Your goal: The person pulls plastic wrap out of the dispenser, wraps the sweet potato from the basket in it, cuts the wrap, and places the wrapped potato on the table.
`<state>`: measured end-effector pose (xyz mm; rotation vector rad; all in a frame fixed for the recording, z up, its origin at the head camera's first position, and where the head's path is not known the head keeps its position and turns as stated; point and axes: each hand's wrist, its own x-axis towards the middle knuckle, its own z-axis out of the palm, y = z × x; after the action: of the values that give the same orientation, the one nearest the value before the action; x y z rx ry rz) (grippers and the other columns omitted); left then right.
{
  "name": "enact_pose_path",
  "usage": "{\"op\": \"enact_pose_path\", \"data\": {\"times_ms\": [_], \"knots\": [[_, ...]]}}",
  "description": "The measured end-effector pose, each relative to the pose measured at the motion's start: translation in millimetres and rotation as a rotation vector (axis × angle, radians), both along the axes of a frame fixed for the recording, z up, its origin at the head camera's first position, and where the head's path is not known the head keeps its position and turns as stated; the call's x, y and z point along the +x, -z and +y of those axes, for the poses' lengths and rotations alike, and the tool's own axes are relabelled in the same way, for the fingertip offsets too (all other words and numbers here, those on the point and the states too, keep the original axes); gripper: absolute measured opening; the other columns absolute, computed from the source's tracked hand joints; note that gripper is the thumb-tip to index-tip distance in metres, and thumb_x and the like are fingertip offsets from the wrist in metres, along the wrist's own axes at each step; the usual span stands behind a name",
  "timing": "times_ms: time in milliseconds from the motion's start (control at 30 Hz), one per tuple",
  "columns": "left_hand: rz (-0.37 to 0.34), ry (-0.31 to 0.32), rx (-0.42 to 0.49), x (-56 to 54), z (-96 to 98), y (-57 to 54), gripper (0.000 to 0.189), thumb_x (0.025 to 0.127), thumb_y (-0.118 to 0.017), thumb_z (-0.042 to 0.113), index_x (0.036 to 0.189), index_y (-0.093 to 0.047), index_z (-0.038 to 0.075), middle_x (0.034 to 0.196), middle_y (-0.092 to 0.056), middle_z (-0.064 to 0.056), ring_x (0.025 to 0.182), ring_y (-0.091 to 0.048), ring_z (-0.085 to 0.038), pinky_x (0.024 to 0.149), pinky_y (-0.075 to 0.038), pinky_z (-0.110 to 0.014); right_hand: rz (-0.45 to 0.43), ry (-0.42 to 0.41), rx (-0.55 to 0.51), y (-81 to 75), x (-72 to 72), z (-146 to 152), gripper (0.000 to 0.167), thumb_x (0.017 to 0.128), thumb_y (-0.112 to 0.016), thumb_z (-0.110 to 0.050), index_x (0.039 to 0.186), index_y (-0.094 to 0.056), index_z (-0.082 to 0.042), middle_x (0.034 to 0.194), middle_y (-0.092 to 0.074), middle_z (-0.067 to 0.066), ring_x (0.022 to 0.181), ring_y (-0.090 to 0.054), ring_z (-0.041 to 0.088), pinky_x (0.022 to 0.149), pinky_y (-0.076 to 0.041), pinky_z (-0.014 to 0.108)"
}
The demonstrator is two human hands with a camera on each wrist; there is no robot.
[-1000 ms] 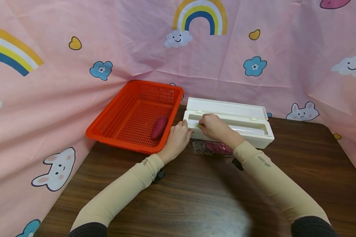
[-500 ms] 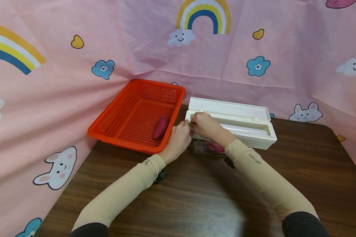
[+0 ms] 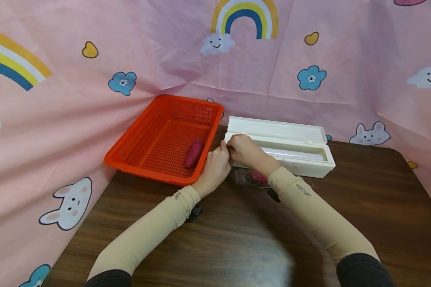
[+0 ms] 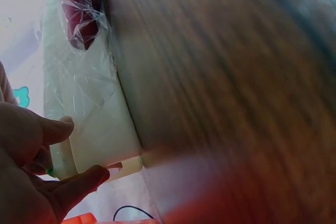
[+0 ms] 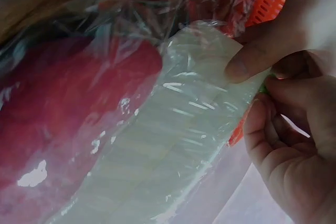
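Observation:
A white cling film box (image 3: 314, 169) stands on the table with its lid raised and a roll of film (image 3: 294, 154) inside. My left hand (image 3: 215, 167) grips the box's left end, its thumb against the front. At that same end, my right hand (image 3: 248, 149) pinches a small green slide cutter (image 5: 264, 88), mostly covered by the fingers. Clear film (image 4: 92, 90) hangs down over the box's front. A purple-red sweet potato (image 5: 79, 87) lies in front of the box with film over it, partly behind my right forearm in the head view.
An orange-red plastic basket (image 3: 161, 175) stands to the left of the box, close to my left hand, with another sweet potato (image 3: 194, 153) in it. A pink patterned cloth (image 3: 265, 75) hangs behind the dark wooden table (image 3: 219, 243).
My right hand has slid leftward along the box to its left end, beside my left hand, with the green cutter. The left hand has stayed on the box end.

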<state>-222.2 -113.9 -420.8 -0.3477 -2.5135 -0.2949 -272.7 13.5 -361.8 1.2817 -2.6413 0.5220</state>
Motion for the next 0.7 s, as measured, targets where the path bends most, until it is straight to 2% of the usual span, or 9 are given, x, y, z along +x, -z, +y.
{"op": "enact_pose_path", "data": {"times_ms": [133, 333, 400, 467, 567, 700], "knots": [[-0.024, -0.015, -0.008, -0.1, 1.2, -2.8, 0.047, 0.089, -0.069, 0.008, 0.125, -0.055, -0.019, 0.079, -0.07, -0.016, 0.065, -0.07, -0.029, 0.061, -0.059, -0.041, -0.029, 0.012, 0.006, -2.9, -0.6, 0.2, 0.023, 0.083, -0.058, 0.007, 0.066, -0.066, -0.006, 0.065, -0.059, 0.008, 0.062, -0.053, 0.02, 0.06, -0.042, 0.03], [-0.077, -0.031, 0.029, 0.1, 3.2, -4.1, 0.054, 0.089, -0.073, 0.013, 0.128, -0.05, -0.015, 0.083, -0.069, -0.019, 0.066, -0.071, -0.032, 0.061, -0.06, -0.042, -0.125, 0.057, 0.007, -5.5, -1.1, 2.4, 0.015, 0.08, -0.059, 0.003, 0.073, -0.069, -0.005, 0.063, -0.056, 0.003, 0.062, -0.046, 0.017, 0.06, -0.038, 0.028], [-0.094, -0.033, 0.05, 0.6, 3.8, -4.9, 0.056, 0.088, -0.074, 0.014, 0.129, -0.048, -0.015, 0.084, -0.068, -0.02, 0.066, -0.071, -0.034, 0.06, -0.06, -0.043, -0.148, 0.063, 0.0, -7.0, 1.3, 5.2, 0.01, 0.08, -0.06, 0.001, 0.077, -0.069, -0.003, 0.065, -0.06, 0.004, 0.062, -0.049, 0.017, 0.06, -0.041, 0.028], [-0.105, -0.035, 0.062, 1.0, 4.4, -5.5, 0.055, 0.089, -0.074, 0.014, 0.128, -0.048, -0.014, 0.084, -0.068, -0.02, 0.067, -0.071, -0.035, 0.06, -0.06, -0.044, -0.16, 0.063, -0.005, -10.0, 6.1, 9.8, 0.009, 0.08, -0.062, 0.0, 0.084, -0.07, -0.001, 0.072, -0.067, 0.008, 0.065, -0.056, 0.018, 0.063, -0.047, 0.03], [-0.124, -0.033, 0.076, 1.6, 4.9, -6.8, 0.058, 0.091, -0.073, 0.017, 0.132, -0.046, -0.014, 0.087, -0.068, -0.021, 0.069, -0.072, -0.036, 0.062, -0.06, -0.045, -0.166, 0.074, -0.004, -16.9, 17.5, 21.6, 0.017, 0.083, -0.066, -0.004, 0.098, -0.071, 0.001, 0.087, -0.073, 0.012, 0.077, -0.067, 0.023, 0.073, -0.056, 0.036], [-0.179, -0.019, 0.122, 2.5, 5.5, -9.4, 0.066, 0.093, -0.074, 0.023, 0.137, -0.042, -0.014, 0.093, -0.068, -0.023, 0.075, -0.073, -0.038, 0.067, -0.061, -0.046, -0.157, 0.115, 0.008, -27.3, 39.6, 50.6, 0.023, 0.087, -0.073, -0.01, 0.107, -0.071, 0.002, 0.099, -0.072, 0.015, 0.089, -0.069, 0.028, 0.08, -0.057, 0.041]]}}
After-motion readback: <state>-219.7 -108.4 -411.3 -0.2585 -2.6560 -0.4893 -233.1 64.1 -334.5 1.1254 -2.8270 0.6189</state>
